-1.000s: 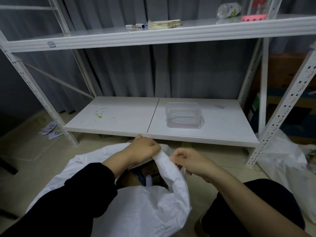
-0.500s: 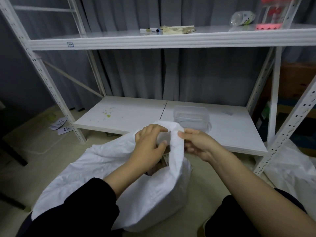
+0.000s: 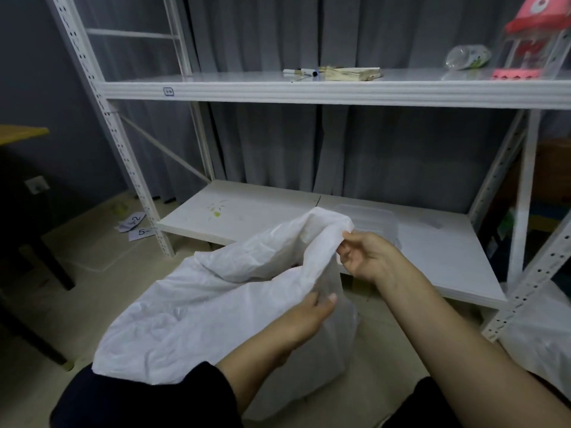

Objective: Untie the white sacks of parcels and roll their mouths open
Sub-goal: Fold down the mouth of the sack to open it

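A large white sack [image 3: 200, 310] lies on the floor in front of me, its mouth lifted up toward the low shelf. My right hand [image 3: 366, 257] pinches the raised rim of the mouth from the right. My left hand [image 3: 309, 319] grips the sack's fabric lower down, thumb on the outer side. A dark gap shows under the lifted rim; the contents are hidden. A second white sack [image 3: 543, 344] lies at the right edge, partly out of view.
A white metal shelf rack [image 3: 309, 91] stands just behind the sack. Its low shelf [image 3: 247, 211] bears a clear plastic box [image 3: 374, 220]. Paper labels [image 3: 136, 227] lie on the floor at the left. A dark table leg [image 3: 46, 257] stands at left.
My left hand slid from the top of the rim down the sack's side. My right hand keeps the rim and lifted it. The view tilted up and left.
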